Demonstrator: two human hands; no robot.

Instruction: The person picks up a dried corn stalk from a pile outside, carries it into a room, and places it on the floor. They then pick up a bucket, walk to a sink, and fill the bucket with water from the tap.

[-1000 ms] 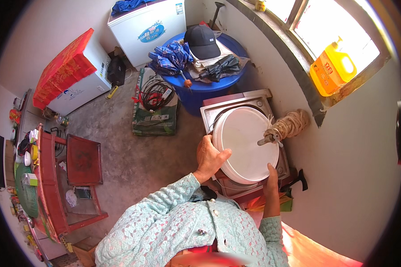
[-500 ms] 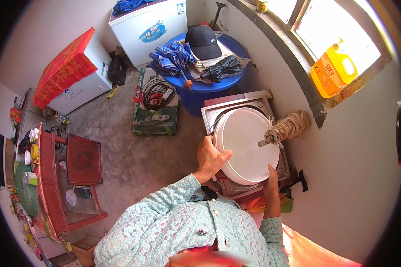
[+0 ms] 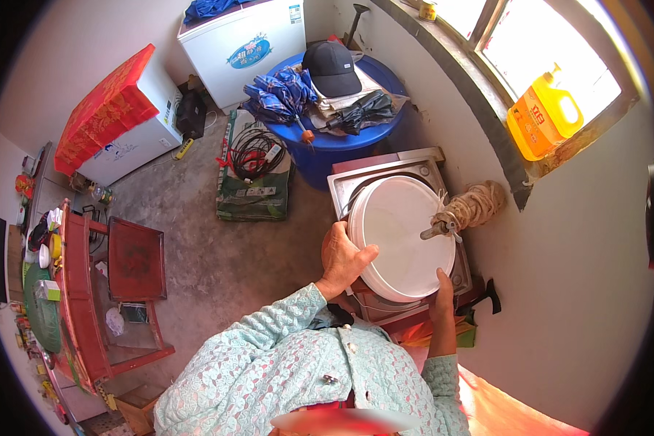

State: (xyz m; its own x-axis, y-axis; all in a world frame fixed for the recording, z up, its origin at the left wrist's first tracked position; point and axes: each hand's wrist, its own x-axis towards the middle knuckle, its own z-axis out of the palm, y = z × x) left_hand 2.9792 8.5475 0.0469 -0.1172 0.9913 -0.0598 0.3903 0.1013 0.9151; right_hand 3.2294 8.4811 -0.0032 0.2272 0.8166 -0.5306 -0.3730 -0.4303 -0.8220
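A round white bucket (image 3: 396, 247) stands in a steel sink (image 3: 341, 190), just below a tap (image 3: 437, 228) wrapped in cloth strips. My left hand (image 3: 345, 260) grips the bucket's left side, its thumb on the rim and the other fingers mostly out of sight behind the wall. At the near right edge, my right hand (image 3: 442, 299) holds the rim with its thumb; its remaining fingers are hidden below. The inside of the bucket looks pale; whether water lies in it I cannot tell.
Beyond the sink, a blue barrel (image 3: 316, 163) carries a dark cap (image 3: 330, 69) and folded umbrellas (image 3: 280, 96). A yellow jug (image 3: 543, 116) stands on the windowsill. A coiled cable (image 3: 256, 156) lies on a green sack (image 3: 251, 200). Leftward is a red chair (image 3: 136, 261).
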